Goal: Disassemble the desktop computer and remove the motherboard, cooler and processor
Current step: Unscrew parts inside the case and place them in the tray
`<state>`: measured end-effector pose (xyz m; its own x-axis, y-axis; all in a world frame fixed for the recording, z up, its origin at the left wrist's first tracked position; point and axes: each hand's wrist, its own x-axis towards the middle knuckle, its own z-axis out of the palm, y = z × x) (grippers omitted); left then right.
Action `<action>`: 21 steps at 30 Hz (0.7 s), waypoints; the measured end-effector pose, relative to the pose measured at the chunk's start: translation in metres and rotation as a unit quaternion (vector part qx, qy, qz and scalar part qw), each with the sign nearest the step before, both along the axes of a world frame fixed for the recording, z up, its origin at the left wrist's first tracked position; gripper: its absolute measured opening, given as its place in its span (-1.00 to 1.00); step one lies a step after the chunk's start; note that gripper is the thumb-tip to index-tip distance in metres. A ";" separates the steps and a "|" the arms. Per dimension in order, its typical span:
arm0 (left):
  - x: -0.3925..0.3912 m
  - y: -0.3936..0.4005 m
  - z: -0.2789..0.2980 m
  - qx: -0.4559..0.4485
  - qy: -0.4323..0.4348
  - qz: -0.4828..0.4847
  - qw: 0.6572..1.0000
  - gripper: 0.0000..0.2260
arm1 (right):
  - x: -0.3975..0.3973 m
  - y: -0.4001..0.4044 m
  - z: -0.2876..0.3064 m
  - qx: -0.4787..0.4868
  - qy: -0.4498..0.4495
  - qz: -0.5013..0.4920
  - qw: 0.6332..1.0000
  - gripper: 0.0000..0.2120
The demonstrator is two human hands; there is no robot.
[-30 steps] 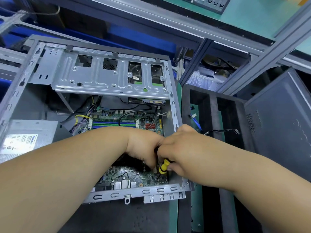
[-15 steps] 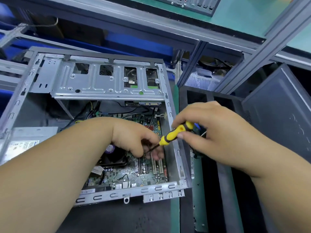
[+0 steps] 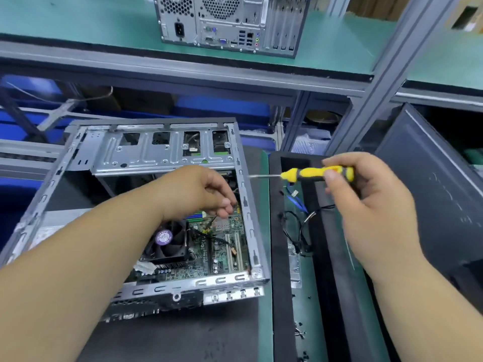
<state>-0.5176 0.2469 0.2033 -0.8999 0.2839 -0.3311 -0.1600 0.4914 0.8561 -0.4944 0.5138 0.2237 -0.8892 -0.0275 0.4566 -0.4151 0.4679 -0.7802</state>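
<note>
Open case (image 3: 245,205) holding motherboard (image 3: 224,246) and cooler (image 3: 167,241), left hand (image 3: 198,192) fingers pinched inside, right hand (image 3: 366,199) fingers pinching screwdriver (image 3: 313,174)

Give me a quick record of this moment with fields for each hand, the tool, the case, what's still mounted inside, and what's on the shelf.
left hand: inside the open case, fingertips curled together over the motherboard; what they pinch, if anything, cannot be told
right hand: holds the screwdriver, raised to the right of the case
screwdriver: yellow and black handle, shaft pointing left, clear of the board
case: lying on its side, side panel off
still mounted: motherboard, cooler fan
shelf: second desktop tower, rear facing the camera
</note>
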 end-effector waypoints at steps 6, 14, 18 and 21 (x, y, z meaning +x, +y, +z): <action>0.027 0.109 0.015 0.026 0.102 -0.025 0.994 -0.92 | 0.003 0.053 0.004 -0.104 0.015 -0.043 0.994 -0.92; 0.044 0.178 -0.004 -0.077 0.169 -0.032 0.982 -0.73 | 0.003 0.086 -0.003 -0.132 -0.023 0.014 0.991 -0.95; 0.058 0.151 0.009 -0.078 0.197 0.042 0.976 -0.80 | -0.001 0.083 -0.004 -0.110 -0.046 0.059 0.991 -0.84; 0.070 0.117 0.016 -0.079 0.197 0.112 0.971 -0.85 | -0.002 0.068 -0.002 -0.107 -0.050 0.089 0.989 -0.81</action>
<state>-0.4473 0.3639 0.2192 -0.9988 0.0405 0.0275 0.0466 0.6128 0.7889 -0.4960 0.5819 0.2219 -0.9201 -0.1001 0.3786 -0.3915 0.2140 -0.8949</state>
